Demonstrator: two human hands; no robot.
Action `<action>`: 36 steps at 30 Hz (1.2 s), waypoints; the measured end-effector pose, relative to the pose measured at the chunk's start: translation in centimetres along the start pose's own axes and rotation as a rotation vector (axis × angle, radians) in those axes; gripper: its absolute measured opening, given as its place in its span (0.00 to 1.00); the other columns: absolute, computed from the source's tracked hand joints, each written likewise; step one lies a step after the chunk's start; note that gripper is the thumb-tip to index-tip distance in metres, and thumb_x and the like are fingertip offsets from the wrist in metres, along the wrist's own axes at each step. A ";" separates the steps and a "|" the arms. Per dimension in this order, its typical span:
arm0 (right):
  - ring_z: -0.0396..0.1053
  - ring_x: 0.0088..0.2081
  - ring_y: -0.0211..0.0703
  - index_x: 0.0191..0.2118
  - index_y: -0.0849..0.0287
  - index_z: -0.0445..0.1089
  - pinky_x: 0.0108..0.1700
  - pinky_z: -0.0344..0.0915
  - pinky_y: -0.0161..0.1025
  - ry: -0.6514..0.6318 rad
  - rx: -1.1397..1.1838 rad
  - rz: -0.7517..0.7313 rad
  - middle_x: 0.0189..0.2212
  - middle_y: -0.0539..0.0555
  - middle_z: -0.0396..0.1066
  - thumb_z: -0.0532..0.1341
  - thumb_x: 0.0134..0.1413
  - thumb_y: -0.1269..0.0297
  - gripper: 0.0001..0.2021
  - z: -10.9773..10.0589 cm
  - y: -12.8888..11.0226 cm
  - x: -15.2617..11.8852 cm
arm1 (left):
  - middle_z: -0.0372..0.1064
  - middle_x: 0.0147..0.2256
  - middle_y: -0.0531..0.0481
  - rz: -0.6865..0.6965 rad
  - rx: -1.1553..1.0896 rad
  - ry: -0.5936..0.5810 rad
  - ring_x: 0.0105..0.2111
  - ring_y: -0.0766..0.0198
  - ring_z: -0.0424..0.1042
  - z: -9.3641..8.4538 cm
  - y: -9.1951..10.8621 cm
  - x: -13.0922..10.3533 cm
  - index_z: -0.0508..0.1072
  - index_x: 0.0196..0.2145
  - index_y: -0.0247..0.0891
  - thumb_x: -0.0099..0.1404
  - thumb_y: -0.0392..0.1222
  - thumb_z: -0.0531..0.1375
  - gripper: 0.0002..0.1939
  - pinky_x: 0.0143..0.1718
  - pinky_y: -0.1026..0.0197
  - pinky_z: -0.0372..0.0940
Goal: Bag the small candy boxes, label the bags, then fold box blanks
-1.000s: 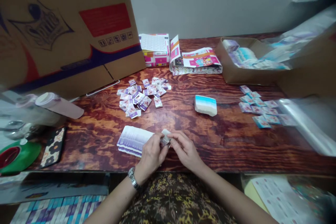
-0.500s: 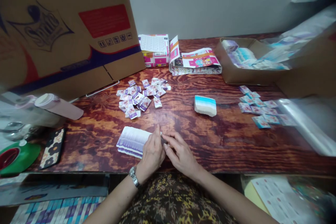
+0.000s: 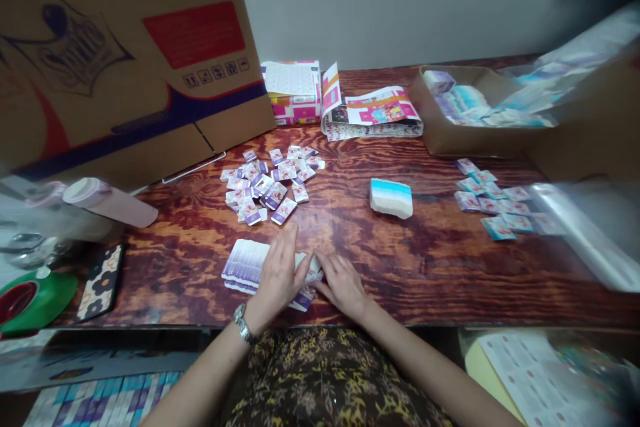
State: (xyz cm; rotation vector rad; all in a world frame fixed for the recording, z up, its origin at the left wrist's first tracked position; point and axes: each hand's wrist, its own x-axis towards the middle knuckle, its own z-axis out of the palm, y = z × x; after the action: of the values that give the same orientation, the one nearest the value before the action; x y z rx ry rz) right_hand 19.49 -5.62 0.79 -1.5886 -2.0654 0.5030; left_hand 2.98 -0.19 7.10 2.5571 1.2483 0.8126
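My left hand (image 3: 280,270) lies with its fingers stretched out over a row of white-and-purple folded cards (image 3: 243,263) near the table's front edge. Its thumb is beside a small printed box (image 3: 314,271), white and purple, which my right hand (image 3: 345,283) pinches at its right end. Below the left palm, another purple-edged printed piece (image 3: 301,300) lies on the table, partly covered. Beyond the hands is a loose pile of small purple-and-white boxes (image 3: 274,195). To the right stands a block of blue-and-white cards (image 3: 391,199).
Several small boxes (image 3: 495,202) lie at the right beside a clear plastic roll (image 3: 585,240). Behind them stands an open carton (image 3: 470,143) of packs. A large cardboard box (image 3: 150,100) fills the back left. A phone (image 3: 100,283), green tape roll (image 3: 43,300) and pink bottle (image 3: 113,203) are leftmost.
My left hand has shifted left and its fingers have straightened. A printed box now shows between the hands. One more small box lies at the near edge of the pile.
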 end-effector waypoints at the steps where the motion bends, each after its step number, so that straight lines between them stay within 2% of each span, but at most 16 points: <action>1: 0.64 0.47 0.53 0.57 0.62 0.57 0.50 0.61 0.50 0.015 0.066 0.010 0.45 0.62 0.67 0.56 0.56 0.62 0.23 -0.3 0.0 0.0 | 0.59 0.53 0.34 0.013 0.004 -0.056 0.54 0.51 0.60 0.3 0.4 -1.1 0.43 0.62 0.31 0.65 0.44 0.53 0.33 0.53 0.48 0.60; 4: 0.68 0.39 0.45 0.53 0.58 0.59 0.43 0.66 0.42 0.027 0.365 0.097 0.38 0.56 0.70 0.54 0.58 0.67 0.17 -1.6 -0.3 0.5 | 0.60 0.51 0.31 0.024 0.057 -0.182 0.52 0.47 0.61 1.0 1.5 -3.3 0.43 0.61 0.27 0.62 0.49 0.56 0.38 0.50 0.46 0.61; 7: 0.69 0.32 0.39 0.50 0.57 0.61 0.35 0.68 0.35 0.028 0.607 0.177 0.31 0.50 0.68 0.54 0.58 0.67 0.14 -3.1 -1.2 1.1 | 0.62 0.49 0.31 -0.032 0.105 -0.187 0.49 0.47 0.64 1.5 2.0 -4.2 0.44 0.61 0.27 0.62 0.49 0.56 0.38 0.47 0.46 0.64; 9: 0.69 0.33 0.39 0.48 0.56 0.63 0.36 0.67 0.35 0.058 0.596 0.156 0.32 0.50 0.68 0.55 0.57 0.67 0.12 -4.0 -1.9 1.4 | 0.64 0.47 0.33 -0.061 0.090 -0.164 0.46 0.50 0.66 1.8 2.0 -4.3 0.47 0.60 0.28 0.63 0.44 0.54 0.33 0.45 0.48 0.65; 11: 0.69 0.35 0.40 0.47 0.56 0.64 0.39 0.67 0.37 0.105 0.491 0.117 0.33 0.51 0.69 0.55 0.57 0.67 0.11 -4.7 -2.3 1.6 | 0.66 0.46 0.36 -0.067 0.030 -0.145 0.44 0.54 0.68 2.0 1.7 -4.2 0.50 0.58 0.31 0.63 0.40 0.53 0.28 0.44 0.52 0.66; 14: 0.69 0.37 0.42 0.48 0.56 0.63 0.42 0.67 0.39 0.213 0.367 0.072 0.34 0.53 0.69 0.54 0.58 0.68 0.13 -5.2 -2.4 1.4 | 0.66 0.46 0.38 -0.094 -0.066 -0.087 0.43 0.57 0.70 2.0 1.5 -3.8 0.49 0.58 0.34 0.63 0.38 0.53 0.27 0.41 0.56 0.68; 17: 0.66 0.46 0.45 0.48 0.56 0.63 0.47 0.65 0.43 0.280 0.284 -0.048 0.43 0.58 0.66 0.55 0.58 0.67 0.13 -5.0 -2.4 0.9 | 0.64 0.50 0.37 -0.132 -0.106 -0.009 0.41 0.58 0.71 1.7 1.5 -3.3 0.45 0.60 0.33 0.61 0.39 0.55 0.32 0.40 0.58 0.68; 20: 0.61 0.53 0.49 0.47 0.57 0.66 0.52 0.62 0.46 0.242 0.262 -0.132 0.51 0.60 0.61 0.55 0.57 0.66 0.12 -4.6 -2.7 0.4 | 0.66 0.46 0.40 -0.123 -0.134 0.014 0.39 0.60 0.72 1.4 1.6 -3.0 0.52 0.56 0.34 0.61 0.37 0.55 0.27 0.39 0.60 0.68; 23: 0.61 0.53 0.48 0.44 0.56 0.68 0.53 0.62 0.45 0.175 0.404 -0.053 0.52 0.59 0.61 0.53 0.59 0.66 0.10 -4.8 -3.4 0.3 | 0.68 0.38 0.45 -0.086 -0.148 -0.020 0.36 0.61 0.72 1.3 1.5 -2.8 0.57 0.50 0.36 0.61 0.36 0.54 0.19 0.37 0.60 0.69; 26: 0.67 0.46 0.43 0.46 0.55 0.65 0.48 0.65 0.41 0.146 0.629 0.075 0.45 0.55 0.67 0.52 0.60 0.64 0.10 -5.3 -3.8 0.9 | 0.67 0.40 0.42 -0.038 -0.119 -0.060 0.40 0.58 0.71 1.2 1.4 -2.8 0.58 0.50 0.35 0.62 0.37 0.53 0.18 0.39 0.58 0.68; 28: 0.69 0.42 0.40 0.48 0.55 0.63 0.44 0.67 0.39 0.149 0.781 0.165 0.41 0.53 0.69 0.51 0.61 0.62 0.11 -5.6 -3.7 1.5 | 0.66 0.44 0.38 -0.010 -0.082 -0.069 0.45 0.57 0.69 1.2 1.4 -2.7 0.56 0.52 0.34 0.62 0.37 0.53 0.20 0.43 0.56 0.67; 31: 0.69 0.40 0.40 0.43 0.58 0.67 0.43 0.67 0.39 0.090 0.921 0.251 0.39 0.53 0.71 0.54 0.59 0.61 0.10 -5.6 -3.5 2.4 | 0.64 0.48 0.36 -0.019 -0.050 -0.067 0.47 0.56 0.68 1.3 1.5 -2.7 0.49 0.58 0.32 0.62 0.37 0.52 0.27 0.45 0.54 0.67; 33: 0.70 0.38 0.42 0.40 0.59 0.69 0.42 0.68 0.40 0.063 0.879 0.259 0.36 0.53 0.72 0.57 0.56 0.63 0.08 -5.6 -3.5 2.5 | 0.63 0.49 0.35 -0.046 -0.054 -0.081 0.48 0.55 0.67 1.4 1.7 -2.7 0.42 0.61 0.30 0.62 0.36 0.52 0.33 0.46 0.53 0.66; 36: 0.69 0.38 0.43 0.39 0.57 0.72 0.42 0.67 0.41 0.137 0.624 0.184 0.35 0.54 0.71 0.57 0.56 0.66 0.08 -5.7 -4.2 2.1 | 0.61 0.51 0.32 -0.070 -0.069 -0.109 0.51 0.53 0.64 1.7 2.1 -2.9 0.35 0.63 0.29 0.63 0.35 0.50 0.36 0.48 0.51 0.65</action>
State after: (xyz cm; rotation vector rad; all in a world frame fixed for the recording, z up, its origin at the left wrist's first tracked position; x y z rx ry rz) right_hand 19.09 -4.71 8.11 -1.3798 -1.4625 0.9634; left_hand 3.89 -3.57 5.33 2.4534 1.2471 0.6801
